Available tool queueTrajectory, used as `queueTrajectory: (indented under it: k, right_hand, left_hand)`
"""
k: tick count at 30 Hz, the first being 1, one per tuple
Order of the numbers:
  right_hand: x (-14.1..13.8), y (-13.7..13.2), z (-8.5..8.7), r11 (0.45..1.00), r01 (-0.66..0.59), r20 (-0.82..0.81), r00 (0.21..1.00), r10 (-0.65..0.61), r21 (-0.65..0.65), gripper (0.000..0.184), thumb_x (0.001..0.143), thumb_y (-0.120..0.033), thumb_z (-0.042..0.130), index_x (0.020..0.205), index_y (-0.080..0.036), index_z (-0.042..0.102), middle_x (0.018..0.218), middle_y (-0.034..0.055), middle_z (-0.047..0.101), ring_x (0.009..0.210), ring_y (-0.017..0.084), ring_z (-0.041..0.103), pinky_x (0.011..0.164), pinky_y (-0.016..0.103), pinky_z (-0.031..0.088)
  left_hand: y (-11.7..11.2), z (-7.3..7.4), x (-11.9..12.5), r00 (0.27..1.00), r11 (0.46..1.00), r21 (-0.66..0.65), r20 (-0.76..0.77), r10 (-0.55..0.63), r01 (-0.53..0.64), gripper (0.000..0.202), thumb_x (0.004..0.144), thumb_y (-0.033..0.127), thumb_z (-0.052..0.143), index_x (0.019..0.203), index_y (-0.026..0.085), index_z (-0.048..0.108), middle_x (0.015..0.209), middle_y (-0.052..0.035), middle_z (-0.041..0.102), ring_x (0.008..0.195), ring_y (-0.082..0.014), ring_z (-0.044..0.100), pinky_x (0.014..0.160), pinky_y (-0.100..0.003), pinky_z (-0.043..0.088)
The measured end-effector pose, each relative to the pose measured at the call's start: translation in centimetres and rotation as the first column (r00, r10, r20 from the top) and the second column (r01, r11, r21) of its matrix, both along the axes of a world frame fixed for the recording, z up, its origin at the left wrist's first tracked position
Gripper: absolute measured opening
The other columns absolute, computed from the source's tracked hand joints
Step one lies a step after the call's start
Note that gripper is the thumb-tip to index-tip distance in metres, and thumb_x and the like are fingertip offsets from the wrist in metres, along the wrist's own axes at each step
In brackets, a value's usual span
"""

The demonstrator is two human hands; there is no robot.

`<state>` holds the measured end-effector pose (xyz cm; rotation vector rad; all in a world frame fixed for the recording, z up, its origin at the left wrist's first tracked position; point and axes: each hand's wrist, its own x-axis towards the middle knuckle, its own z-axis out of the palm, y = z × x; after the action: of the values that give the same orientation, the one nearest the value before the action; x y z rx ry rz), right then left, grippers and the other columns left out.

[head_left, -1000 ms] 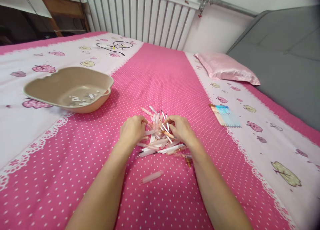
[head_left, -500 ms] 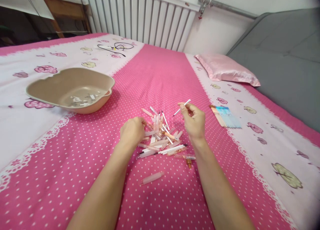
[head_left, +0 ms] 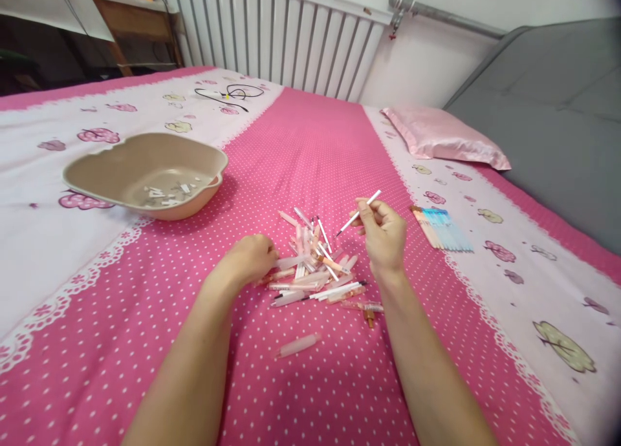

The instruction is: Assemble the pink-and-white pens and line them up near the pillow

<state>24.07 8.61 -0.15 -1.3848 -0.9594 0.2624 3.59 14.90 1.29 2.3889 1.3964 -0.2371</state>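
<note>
My right hand [head_left: 385,233] pinches a thin white pen refill [head_left: 359,213] with a dark tip, holding it slanted above the bed. Below and to the left of it lies a loose pile of pen parts [head_left: 315,265]: translucent pink barrels, white refills and peach pieces. At the pile's left edge is my left hand [head_left: 250,258], fingers curled down. A translucent barrel [head_left: 291,262] lies right at its fingertips; whether they grip it is hidden. A single pink pen barrel [head_left: 298,346] lies apart, nearer me. Beside my right wrist is a brown clip piece [head_left: 369,318].
A beige basin [head_left: 140,155] with small white bits inside stands on the left. A row of blue and peach pens [head_left: 441,229] lies on the right. Further back are a black cable [head_left: 237,97], a pink pillow [head_left: 441,136] and a white radiator [head_left: 272,39].
My left hand has drawn back left, away from the middle of the pile. My right hand still holds the white refill, now turned a little and slightly further right. The view has shifted slightly.
</note>
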Motion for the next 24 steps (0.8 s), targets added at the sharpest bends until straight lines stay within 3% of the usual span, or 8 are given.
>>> queueTrajectory:
  k: [4,13,21,24]
  right_hand:
    - [-0.12,-0.02,-0.01,1.000,-0.025,-0.015,1.000,0.025,0.004,0.027,0.079,-0.041,0.058,0.086,-0.016,0.064,0.065,-0.0011,0.062,0.055,0.010,0.057,0.052,0.021,0.044]
    - [-0.08,-0.04,-0.05,1.000,-0.020,-0.020,1.000,0.020,-0.010,0.026,0.079,-0.039,0.058,0.090,-0.016,0.064,0.064,-0.0018,0.062,0.055,0.009,0.057,0.052,0.021,0.045]
    - [-0.14,-0.02,0.00,1.000,-0.024,-0.036,0.999,0.023,-0.008,0.026,0.078,-0.038,0.059,0.090,-0.016,0.064,0.065,-0.0016,0.062,0.055,0.010,0.058,0.052,0.021,0.045]
    - [-0.13,0.03,-0.02,1.000,-0.024,-0.039,0.999,0.024,-0.007,0.025,0.078,-0.038,0.059,0.090,-0.016,0.064,0.064,-0.0017,0.062,0.055,0.010,0.058,0.052,0.022,0.045]
  left_hand:
    - [0.07,-0.38,0.39,0.998,1.000,0.021,0.059,-0.002,0.001,0.032,0.081,0.026,0.036,0.074,0.015,0.065,0.077,-0.0107,0.068,0.067,-0.0187,0.058,0.056,-0.026,0.033]
    - [0.06,-0.60,0.59,0.982,0.981,0.143,0.157,0.106,-0.129,0.029,0.079,0.029,0.041,0.075,0.018,0.067,0.078,-0.0098,0.069,0.069,-0.0205,0.059,0.055,-0.027,0.032]
    - [-0.29,-0.36,0.78,0.935,0.996,0.089,0.350,-0.060,0.030,0.021,0.072,0.024,0.044,0.072,0.017,0.064,0.067,-0.0027,0.063,0.059,-0.0135,0.052,0.054,-0.024,0.031]
    - [-0.57,-0.40,0.96,0.932,0.995,0.052,0.349,-0.101,0.088,0.018,0.068,0.025,0.048,0.074,0.018,0.064,0.066,-0.0020,0.062,0.058,-0.0134,0.051,0.053,-0.024,0.031]
